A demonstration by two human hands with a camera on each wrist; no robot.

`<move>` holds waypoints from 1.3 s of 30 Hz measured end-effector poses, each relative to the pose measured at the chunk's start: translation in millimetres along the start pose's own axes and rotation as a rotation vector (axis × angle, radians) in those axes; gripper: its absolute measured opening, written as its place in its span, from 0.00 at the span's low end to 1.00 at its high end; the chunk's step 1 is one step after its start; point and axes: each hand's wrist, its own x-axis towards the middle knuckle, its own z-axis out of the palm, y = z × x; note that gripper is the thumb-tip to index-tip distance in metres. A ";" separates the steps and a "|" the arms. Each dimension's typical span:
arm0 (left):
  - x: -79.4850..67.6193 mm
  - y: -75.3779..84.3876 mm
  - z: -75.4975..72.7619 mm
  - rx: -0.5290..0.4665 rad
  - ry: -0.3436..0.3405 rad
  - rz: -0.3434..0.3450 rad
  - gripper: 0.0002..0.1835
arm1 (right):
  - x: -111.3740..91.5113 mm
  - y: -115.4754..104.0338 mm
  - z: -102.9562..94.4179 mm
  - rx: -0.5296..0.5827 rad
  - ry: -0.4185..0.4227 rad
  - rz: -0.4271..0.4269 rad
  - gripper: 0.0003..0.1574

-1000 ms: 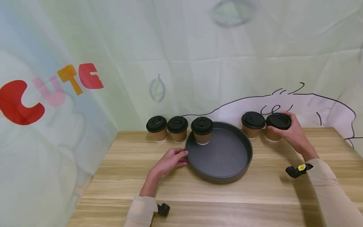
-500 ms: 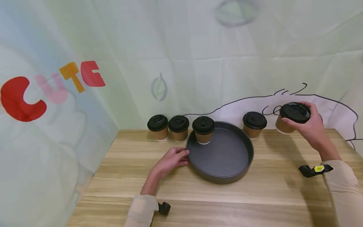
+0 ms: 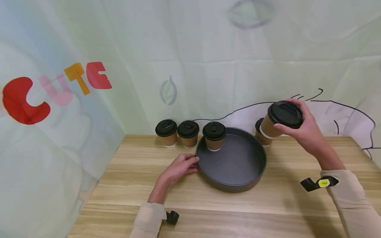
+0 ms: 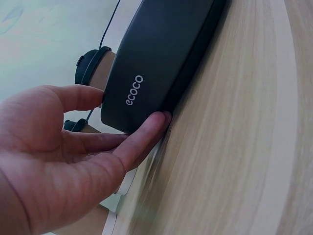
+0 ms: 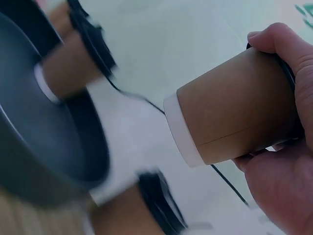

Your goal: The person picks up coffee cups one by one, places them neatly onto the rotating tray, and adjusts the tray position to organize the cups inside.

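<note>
A brown paper coffee cup with a black lid (image 3: 284,114) is held in the air, tilted, by my right hand (image 3: 306,132). In the right wrist view the fingers and thumb wrap its lid end, and its white base points left. My left hand (image 3: 181,168) grips the left side of a round dark grey pan (image 3: 235,162); in the left wrist view a digit touches its rim and fingertips (image 4: 155,120) lie low on its wall. Another lidded cup (image 3: 213,135) stands upright inside the pan, at its left back.
Two lidded cups (image 3: 166,133) (image 3: 189,134) stand left of the pan at the table's back edge. One more cup (image 3: 264,140) stands right of it, partly hidden by the held cup. A printed curtain (image 3: 205,76) hangs behind the wooden table (image 3: 226,211).
My right hand has lifted the rightmost cup from the table, first up and right, then left toward the pan, tilting it. The left hand and pan have stayed in place.
</note>
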 end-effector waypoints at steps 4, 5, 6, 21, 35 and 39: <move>0.3 -0.2 0.3 0.000 -0.001 -0.002 0.25 | -3.4 -8.5 34.6 0.094 -0.109 0.004 0.49; 0.3 0.0 0.5 -0.004 0.003 -0.007 0.24 | -5.0 -10.2 43.7 0.110 -0.133 0.012 0.49; 0.3 -0.3 0.4 -0.002 0.001 -0.005 0.24 | -7.0 -11.3 52.9 0.125 -0.158 0.020 0.48; 1.0 -0.3 0.4 -0.005 0.010 -0.005 0.24 | -32.5 -12.7 162.2 0.132 -0.336 0.083 0.52; 1.4 -2.9 -2.4 -0.018 -0.051 0.029 0.22 | -34.5 -4.2 196.5 0.201 -0.407 0.110 0.52; 1.8 -2.4 -2.3 -0.017 -0.041 0.022 0.22 | -33.6 -2.9 199.3 0.199 -0.406 0.127 0.53</move>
